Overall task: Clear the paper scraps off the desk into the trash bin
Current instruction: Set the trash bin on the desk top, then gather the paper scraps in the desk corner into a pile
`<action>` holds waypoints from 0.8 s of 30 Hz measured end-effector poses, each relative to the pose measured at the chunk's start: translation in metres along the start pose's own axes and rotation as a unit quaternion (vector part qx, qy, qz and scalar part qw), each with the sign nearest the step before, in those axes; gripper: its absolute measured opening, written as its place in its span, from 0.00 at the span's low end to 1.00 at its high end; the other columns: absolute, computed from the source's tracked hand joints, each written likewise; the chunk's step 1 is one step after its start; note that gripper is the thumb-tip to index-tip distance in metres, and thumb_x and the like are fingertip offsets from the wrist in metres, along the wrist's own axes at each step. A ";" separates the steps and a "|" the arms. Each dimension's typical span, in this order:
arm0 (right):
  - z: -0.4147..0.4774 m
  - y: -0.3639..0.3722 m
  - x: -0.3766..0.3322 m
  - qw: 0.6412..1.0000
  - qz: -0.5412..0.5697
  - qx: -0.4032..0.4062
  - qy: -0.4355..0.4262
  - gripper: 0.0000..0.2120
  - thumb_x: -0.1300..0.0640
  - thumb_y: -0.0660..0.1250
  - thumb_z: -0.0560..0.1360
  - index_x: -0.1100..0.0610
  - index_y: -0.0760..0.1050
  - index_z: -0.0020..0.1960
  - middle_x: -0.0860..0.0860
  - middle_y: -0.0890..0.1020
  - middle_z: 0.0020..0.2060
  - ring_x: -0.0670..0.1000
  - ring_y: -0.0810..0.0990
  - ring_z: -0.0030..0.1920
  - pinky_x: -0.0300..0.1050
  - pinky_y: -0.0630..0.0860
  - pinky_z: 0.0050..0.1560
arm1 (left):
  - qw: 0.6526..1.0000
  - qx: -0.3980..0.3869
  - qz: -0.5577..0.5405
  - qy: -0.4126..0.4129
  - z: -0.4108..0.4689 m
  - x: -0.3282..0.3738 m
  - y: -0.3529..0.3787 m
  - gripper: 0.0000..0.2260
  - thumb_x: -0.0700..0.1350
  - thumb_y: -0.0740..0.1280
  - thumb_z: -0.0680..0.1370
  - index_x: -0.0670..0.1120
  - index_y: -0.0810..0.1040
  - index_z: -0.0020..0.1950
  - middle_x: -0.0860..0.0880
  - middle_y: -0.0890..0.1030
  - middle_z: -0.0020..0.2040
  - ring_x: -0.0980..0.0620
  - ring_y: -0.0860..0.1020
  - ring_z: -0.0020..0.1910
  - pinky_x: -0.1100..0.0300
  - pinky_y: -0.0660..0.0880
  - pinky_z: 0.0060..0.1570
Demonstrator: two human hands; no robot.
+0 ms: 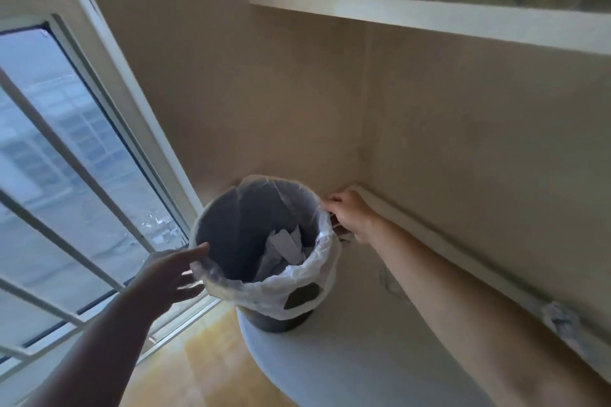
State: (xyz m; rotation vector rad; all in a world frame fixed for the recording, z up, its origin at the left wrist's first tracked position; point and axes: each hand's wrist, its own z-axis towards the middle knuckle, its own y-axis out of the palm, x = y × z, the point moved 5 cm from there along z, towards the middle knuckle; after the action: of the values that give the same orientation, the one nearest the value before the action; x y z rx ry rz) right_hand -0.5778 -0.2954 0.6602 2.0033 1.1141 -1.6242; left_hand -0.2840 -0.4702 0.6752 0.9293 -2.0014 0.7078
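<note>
A dark grey trash bin (pixel 277 324) with a clear plastic liner (pixel 297 287) stands on the left end of the white desk (pixel 357 350). White paper scraps (pixel 284 248) lie inside it. My left hand (pixel 172 274) rests against the bin's near left rim, fingers spread. My right hand (pixel 350 215) is at the far right rim, its fingers pinching the liner's edge. A crumpled paper scrap (pixel 562 320) lies on the desk against the wall at the right.
A window (pixel 66 175) fills the left side. A bookshelf (pixel 429 6) with several books hangs above the desk. A wooden floor (pixel 198 367) shows below the desk's rounded end. A faint mark (pixel 390 281) sits on the desk under my right forearm.
</note>
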 end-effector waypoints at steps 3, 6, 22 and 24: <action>-0.005 -0.023 0.012 0.999 0.032 0.038 0.019 0.12 0.49 0.65 0.77 0.57 0.79 0.44 0.53 0.79 0.35 0.50 0.75 0.28 0.38 0.70 0.24 | 0.986 0.102 0.097 0.088 -0.009 0.026 -0.003 0.13 0.48 0.74 0.73 0.38 0.80 0.40 0.38 0.81 0.41 0.39 0.79 0.42 0.50 0.77 0.38; -0.015 -0.044 0.030 0.997 -0.001 0.073 0.038 0.10 0.51 0.64 0.76 0.57 0.79 0.45 0.50 0.80 0.36 0.49 0.75 0.30 0.37 0.70 0.26 | 0.930 0.179 0.267 0.178 -0.016 0.060 0.003 0.18 0.57 0.72 0.71 0.41 0.81 0.38 0.41 0.82 0.36 0.42 0.80 0.35 0.51 0.75 0.36; -0.161 -0.104 0.101 0.967 0.059 0.236 0.072 0.08 0.57 0.65 0.77 0.58 0.76 0.40 0.55 0.77 0.34 0.51 0.73 0.28 0.35 0.63 0.25 | 0.932 -0.202 0.127 0.272 -0.121 0.077 0.189 0.12 0.44 0.72 0.70 0.46 0.77 0.52 0.45 0.81 0.47 0.45 0.81 0.44 0.46 0.83 0.41; -0.184 -0.122 0.116 0.957 0.019 0.277 0.081 0.09 0.57 0.64 0.76 0.57 0.76 0.38 0.56 0.78 0.35 0.54 0.76 0.35 0.42 0.68 0.33 | 0.921 -0.243 0.156 0.260 -0.130 0.058 0.222 0.17 0.44 0.72 0.71 0.42 0.77 0.58 0.42 0.81 0.51 0.39 0.82 0.49 0.40 0.81 0.49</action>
State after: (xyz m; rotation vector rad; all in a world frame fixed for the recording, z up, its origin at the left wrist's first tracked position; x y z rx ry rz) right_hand -0.5393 -0.0504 0.6328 2.5211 0.7047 -1.9375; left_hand -0.4306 -0.2677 0.7586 0.1032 -1.7258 0.5147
